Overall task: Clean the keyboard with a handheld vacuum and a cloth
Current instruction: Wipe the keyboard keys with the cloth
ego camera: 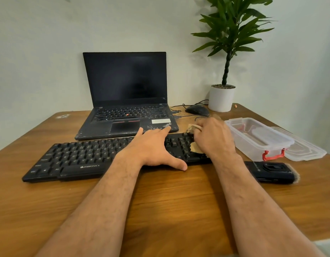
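A black keyboard [77, 160] lies across the wooden table in front of me. My left hand [153, 147] rests flat on its middle keys with straight fingers, thumb at the front edge. My right hand [213, 138] grips a beige cloth [194, 148] and presses it on the number pad at the keyboard's right end. A black handheld vacuum [271, 172] lies on the table just right of the keyboard, behind my right forearm.
An open black laptop [126, 101] stands behind the keyboard. A black mouse [197, 109] with its cable and a potted plant [221, 98] sit at the back right. A clear plastic box [260, 140] and its lid [307, 151] lie at the right edge.
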